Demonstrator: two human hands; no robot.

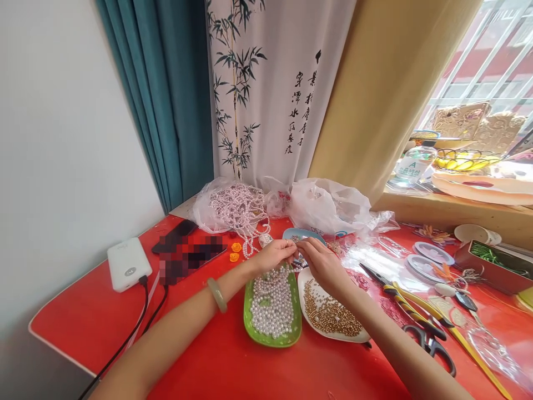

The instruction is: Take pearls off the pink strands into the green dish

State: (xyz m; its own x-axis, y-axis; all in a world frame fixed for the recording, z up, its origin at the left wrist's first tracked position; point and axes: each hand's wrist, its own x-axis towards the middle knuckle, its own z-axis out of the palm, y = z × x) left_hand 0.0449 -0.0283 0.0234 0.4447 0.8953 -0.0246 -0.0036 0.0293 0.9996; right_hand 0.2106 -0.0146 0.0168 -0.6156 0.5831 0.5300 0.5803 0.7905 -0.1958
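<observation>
I find both hands raised over the far ends of two bead dishes. The left hand (277,255) and right hand (318,261) meet at the fingertips in a close pinch; what lies between them is too small for me to identify. I judge the step in hand as fine fingertip work, calling for steady, short movements at this height.

Below the left hand, the green tray (272,343) carries pearl-white beads; just beside it, towards the right edge of the table (75,311), the white plate (302,278) carries gold beads. The blue plate (308,232) lies directly beyond the hands, with plastic bags (316,205) behind it along the far edge.

Room is tight to the right: pliers (397,291) and scissors (441,355) lie beyond the right forearm. Red surface shows on the near side of the tray, and towards the near left corner past the left forearm. I note low rims under both wrists as catch points.
</observation>
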